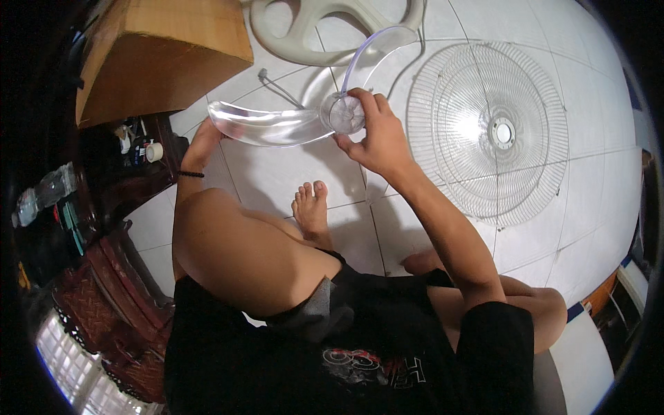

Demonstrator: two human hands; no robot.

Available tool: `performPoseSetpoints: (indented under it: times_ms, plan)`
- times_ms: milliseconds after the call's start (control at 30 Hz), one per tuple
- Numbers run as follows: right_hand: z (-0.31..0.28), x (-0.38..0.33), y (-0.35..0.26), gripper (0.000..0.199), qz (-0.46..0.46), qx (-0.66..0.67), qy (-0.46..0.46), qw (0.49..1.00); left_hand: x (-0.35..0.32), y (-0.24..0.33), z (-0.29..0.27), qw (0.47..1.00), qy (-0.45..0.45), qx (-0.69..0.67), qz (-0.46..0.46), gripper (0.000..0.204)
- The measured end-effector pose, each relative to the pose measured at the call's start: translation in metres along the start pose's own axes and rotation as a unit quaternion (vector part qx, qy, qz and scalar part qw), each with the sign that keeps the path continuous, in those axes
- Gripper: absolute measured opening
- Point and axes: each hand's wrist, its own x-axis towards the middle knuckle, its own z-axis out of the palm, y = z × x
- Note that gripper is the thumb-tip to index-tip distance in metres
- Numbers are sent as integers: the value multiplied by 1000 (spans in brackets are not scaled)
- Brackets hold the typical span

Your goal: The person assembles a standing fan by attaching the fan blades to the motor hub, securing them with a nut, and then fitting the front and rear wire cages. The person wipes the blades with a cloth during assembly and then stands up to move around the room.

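A clear plastic fan blade point(277, 126) is held up over the floor between my two hands. Its round hub point(344, 114) sits in the grip of my right hand point(380, 135), thumb on the near side and fingers on the far side. At the tip of the left-pointing blade is my left hand point(202, 144), its fingers closed there and partly hidden behind the plastic. Another blade curves up and away from the hub. To the right of my right hand, a round wire fan grille point(456, 131) lies flat on the tiles.
Beyond the blade is a cream fan base point(294, 41) with a cable beside it. A brown box point(166, 62) stands at the far left. Below it, a dark wooden shelf holds a tape roll point(153, 152). My bare foot point(311, 214) rests on the white tiles.
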Motion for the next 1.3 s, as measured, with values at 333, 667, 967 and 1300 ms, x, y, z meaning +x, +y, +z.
performPoseSetpoints:
  times_ms: [333,667,967,1300]
  plan:
    - [-63,27,-53,73,-168,8,250,954,-277,153,65,943,-237,44,231,31]
    - [-133,9,-96,73,-146,-19,361,921,-333,131,237,699,-402,553,210,32]
    - [-245,-73,-120,70,-248,22,372,894,-296,196,255,920,-87,225,308,28]
    - [-373,-136,-109,68,-235,-36,403,883,-277,266,332,887,-58,-374,265,35]
